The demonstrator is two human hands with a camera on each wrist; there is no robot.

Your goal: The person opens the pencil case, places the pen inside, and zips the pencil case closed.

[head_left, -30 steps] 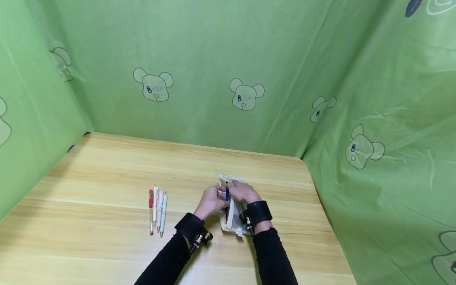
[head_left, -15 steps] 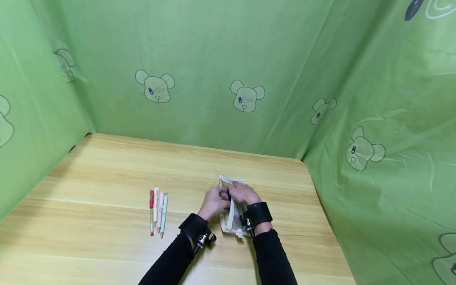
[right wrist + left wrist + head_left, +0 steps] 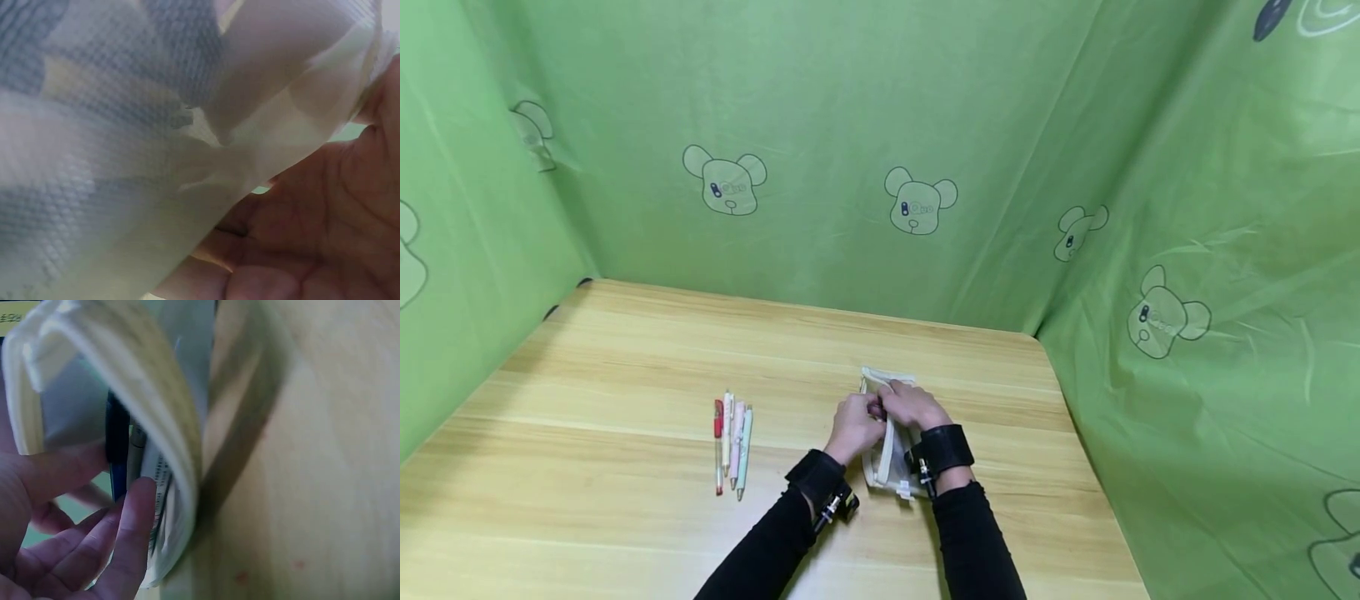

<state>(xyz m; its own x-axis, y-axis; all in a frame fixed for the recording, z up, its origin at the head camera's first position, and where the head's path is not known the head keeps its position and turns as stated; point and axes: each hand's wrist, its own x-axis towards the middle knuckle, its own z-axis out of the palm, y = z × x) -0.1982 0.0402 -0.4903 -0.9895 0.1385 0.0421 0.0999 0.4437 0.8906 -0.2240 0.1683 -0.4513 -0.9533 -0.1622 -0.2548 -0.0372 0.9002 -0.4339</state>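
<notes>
A pale translucent mesh pencil case (image 3: 895,458) with a cream zipper edge lies open on the table. My left hand (image 3: 856,425) reaches into its opening; in the left wrist view, thumb and fingers (image 3: 134,525) pinch a dark blue pen (image 3: 117,444) inside. Beside that pen sit a grey pen (image 3: 135,447) and a clear one with printed markings (image 3: 157,475). My right hand (image 3: 913,404) grips the case's right edge, and the right wrist view shows its curled fingers (image 3: 262,284) behind the mesh. From the head view the blue pen is hidden.
To the left on the wooden table (image 3: 587,433) lie several pens side by side: a red-capped one (image 3: 718,421), a cream one (image 3: 727,433), a lilac one (image 3: 737,442) and a mint one (image 3: 745,454). Green curtains (image 3: 820,125) stand around the table's back and sides.
My left hand has shifted slightly right, deeper into the case. The blue pen, visible upright between the hands a second ago, has sunk out of the head view. The right hand stays put.
</notes>
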